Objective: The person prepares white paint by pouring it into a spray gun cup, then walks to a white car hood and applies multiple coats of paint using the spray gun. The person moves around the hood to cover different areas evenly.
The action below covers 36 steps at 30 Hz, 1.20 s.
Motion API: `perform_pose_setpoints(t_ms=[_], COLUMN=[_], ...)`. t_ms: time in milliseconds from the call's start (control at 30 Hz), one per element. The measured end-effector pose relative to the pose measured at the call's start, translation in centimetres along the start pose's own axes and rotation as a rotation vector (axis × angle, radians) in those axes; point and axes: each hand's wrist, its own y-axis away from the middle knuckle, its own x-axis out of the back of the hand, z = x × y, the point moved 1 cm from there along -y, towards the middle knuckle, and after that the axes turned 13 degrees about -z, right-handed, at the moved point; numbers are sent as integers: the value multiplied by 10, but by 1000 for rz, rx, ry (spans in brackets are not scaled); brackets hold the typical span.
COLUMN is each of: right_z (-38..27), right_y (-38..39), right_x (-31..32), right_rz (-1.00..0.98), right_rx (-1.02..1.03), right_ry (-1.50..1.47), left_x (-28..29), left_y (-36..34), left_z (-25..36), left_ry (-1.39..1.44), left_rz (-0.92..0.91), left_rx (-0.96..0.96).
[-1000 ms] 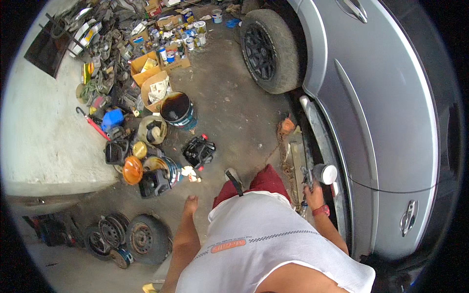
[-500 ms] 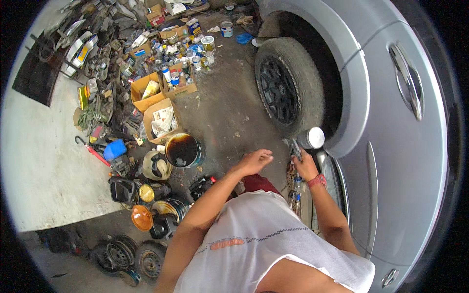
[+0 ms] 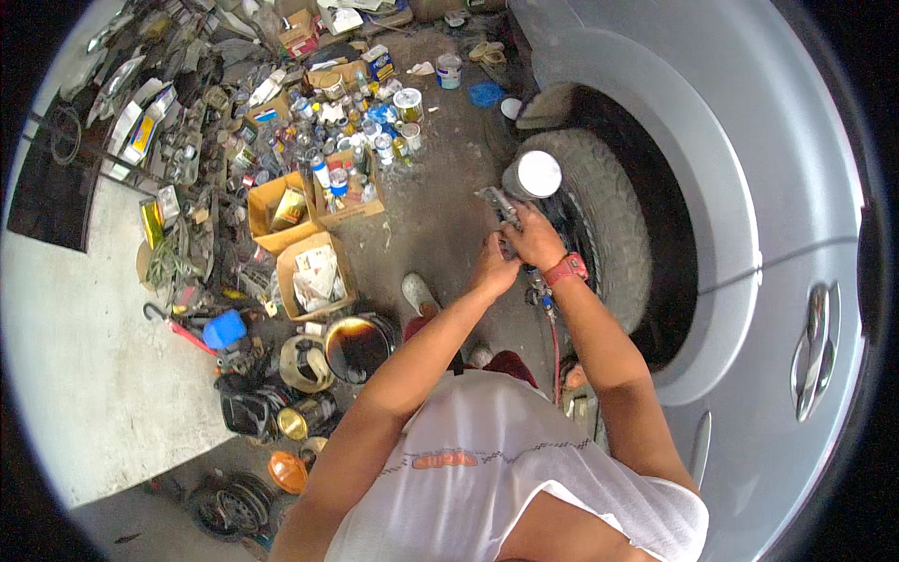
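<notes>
My right hand (image 3: 536,236) grips a metal spray gun (image 3: 496,200) that carries a grey cup with a white lid (image 3: 538,174) on top. My left hand (image 3: 496,266) is closed at the lower part of the same gun, just below and left of my right hand; its fingertips are partly hidden. A red hose (image 3: 553,354) with a blue-and-metal fitting (image 3: 545,302) runs down from the gun beside my right forearm. Behind the gun is the tyre (image 3: 622,245) in the wheel arch of a silver car (image 3: 796,169).
Cluttered cans (image 3: 408,103), cardboard boxes (image 3: 309,281), a bucket of dark liquid (image 3: 354,351), a blue jug (image 3: 223,330) and parts crowd the left beside a white wall (image 3: 66,347). Loose wheels (image 3: 234,506) lie at lower left. My white shoe (image 3: 417,292) stands on the floor (image 3: 440,225).
My right hand has moved forward with the spray gun, up to the front of the tyre. My left hand has risen from my side to the gun. The view has moved along the car.
</notes>
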Motion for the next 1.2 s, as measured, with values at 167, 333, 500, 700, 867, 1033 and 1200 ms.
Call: perform_pose_setpoints(t_ms=[167,333,500,700,867,1033,1200], right_z=[-7,-25,-49,-81,-54,11,10], right_y=[-155,-305,-404,-463,-394,-242,-141], right_x=[-39,-97,-133,-125,-85,-11,37], right_rz=[-128,-233,-452,-700,-645,-528,-459], right_rx=[-47,-123,-120,-129,-200,-467,-959], right_ry=[-90,1,-116,-102,30,86,-48], left_x=[107,232,318,358,390,413,427], left_y=[-88,-163,-223,-274,-305,-319,-338], left_z=[5,-4,-44,-114,-180,-224,-263], left_ry=[279,354,267,90,-20,-51,27], left_rz=[178,263,237,400,525,615,719], left_rx=[34,125,221,-25,56,301,377])
